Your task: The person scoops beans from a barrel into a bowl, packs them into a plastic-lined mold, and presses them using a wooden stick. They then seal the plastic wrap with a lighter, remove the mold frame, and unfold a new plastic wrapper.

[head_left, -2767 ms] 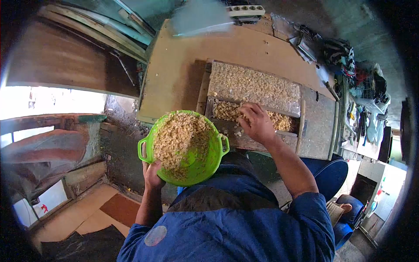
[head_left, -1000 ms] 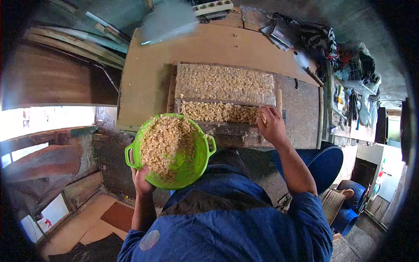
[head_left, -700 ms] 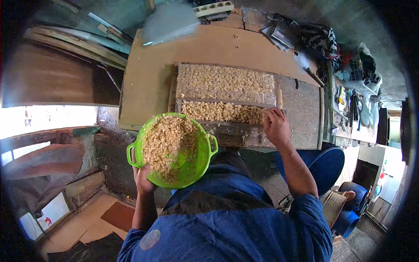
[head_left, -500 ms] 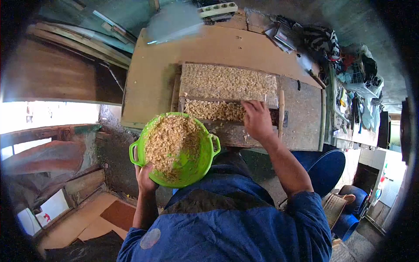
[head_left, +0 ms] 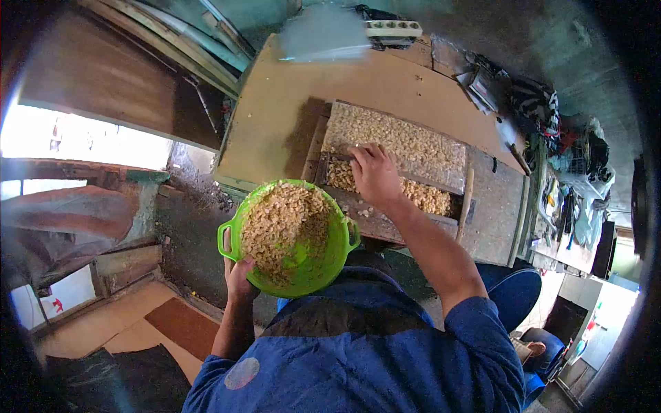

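My left hand (head_left: 241, 279) grips the lower left side of a green two-handled plastic basin (head_left: 343, 244). Pale, bean-like pieces (head_left: 275, 217) are heaped in it, mostly on the left, with the green bottom showing on the right. Over the near strip of a shallow wooden tray (head_left: 313, 153) is my right hand (head_left: 377, 179), palm down, its fingers slightly bent and apart near the strip's left part. Loose pale pieces (head_left: 428, 197) fill this strip. Behind it lies a flat slab of the same pieces under clear plastic (head_left: 396, 141).
The tray rests on a wooden worktable (head_left: 289, 103), with stray pieces near its front edge. A power strip (head_left: 392, 28) lies at the back. Cluttered shelving (head_left: 568, 213) stands on the right, and a blue drum (head_left: 513, 296) is below the table's right side.
My right hand has moved left along the strip, uncovering filled beans at its right end. The view has turned, so the table appears tilted. My left hand still holds the basin.
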A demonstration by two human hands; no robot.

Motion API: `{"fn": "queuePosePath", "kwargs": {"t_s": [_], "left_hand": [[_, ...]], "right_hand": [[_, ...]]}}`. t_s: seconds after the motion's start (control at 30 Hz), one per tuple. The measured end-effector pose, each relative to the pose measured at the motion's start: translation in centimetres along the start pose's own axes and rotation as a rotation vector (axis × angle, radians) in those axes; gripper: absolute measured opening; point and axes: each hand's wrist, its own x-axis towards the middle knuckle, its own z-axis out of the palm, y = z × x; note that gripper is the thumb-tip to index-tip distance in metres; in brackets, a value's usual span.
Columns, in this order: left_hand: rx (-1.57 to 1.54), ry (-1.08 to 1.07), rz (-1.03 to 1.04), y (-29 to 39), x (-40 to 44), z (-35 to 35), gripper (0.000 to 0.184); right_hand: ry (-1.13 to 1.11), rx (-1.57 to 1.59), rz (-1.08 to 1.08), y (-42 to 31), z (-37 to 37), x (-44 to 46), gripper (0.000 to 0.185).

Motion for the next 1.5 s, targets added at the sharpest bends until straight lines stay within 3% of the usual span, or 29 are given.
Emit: {"fn": "queuePosePath", "kwargs": {"t_s": [0.23, 0.33, 0.4, 0.67, 0.73, 0.87, 0.93, 1.03, 1.1, 1.17, 1.23, 1.27, 1.33, 1.43, 1.5], "left_hand": [[0.135, 0.116, -0.016, 0.5, 0.2, -2.1, 0.089], [0.088, -0.028, -0.016, 0.6, 0.7, -2.7, 0.088], [0.053, 0.003, -0.011, 0.3, 1.1, -2.8, 0.089], [0.087, -0.034, -0.021, 0.7, 2.2, -2.8, 0.090], [0.044, -0.081, 0.020, 0.9, 2.1, -2.1, 0.090], [0.064, 0.028, 0.008, 0.4, 0.9, -1.5, 0.089], [0.080, 0.039, 0.029, 0.3, 0.6, -0.5, 0.088], [0.135, 0.036, 0.062, -0.4, 0.0, 0.5, 0.087], [0.168, 0.146, 0.003, -0.4, -0.9, 2.3, 0.087], [0.126, 0.053, 0.005, -1.1, -1.3, 2.2, 0.087], [0.157, 0.154, -0.036, -1.8, -2.0, 3.5, 0.086], [0.133, 0.060, 0.011, -2.5, -2.1, 3.8, 0.086], [0.131, -0.072, 0.079, -3.9, -2.1, 4.7, 0.086], [0.159, -0.219, 0.079, -4.7, -3.0, 8.7, 0.086], [0.263, -0.195, 0.071, -5.5, -4.0, 10.4, 0.084]], "right_hand": [[-0.112, -0.109, -0.015, -1.7, 2.3, 3.3, 0.030], [-0.217, -0.199, -0.010, -1.7, 2.7, 3.9, 0.028], [-0.304, -0.237, -0.026, -1.6, 3.0, 4.2, 0.026], [-0.250, -0.260, -0.052, -1.8, 2.8, 3.1, 0.028], [-0.138, -0.084, 0.004, -0.9, 1.8, 1.7, 0.024], [-0.117, -0.001, -0.034, 0.4, -1.6, -1.2, 0.021], [-0.186, 0.068, 0.100, 1.3, -2.1, -1.8, 0.022], [-0.056, 0.008, 0.060, 1.5, -1.8, -1.7, 0.020], [-0.034, 0.036, 0.007, 0.6, -2.2, -1.9, 0.020], [-0.006, 0.069, -0.064, -1.3, -3.7, -1.6, 0.019], [-0.194, 0.403, 0.081, -3.9, -6.6, -2.6, 0.025], [-0.190, 0.410, 0.072, -4.5, -6.8, -3.5, 0.025], [-0.422, 0.643, 0.144, -5.4, -7.3, -5.6, 0.036], [-0.310, 0.733, 0.256, -5.3, -4.1, -8.3, 0.044], [-0.325, 0.714, 0.312, -5.4, -4.0, -9.4, 0.045]]}}
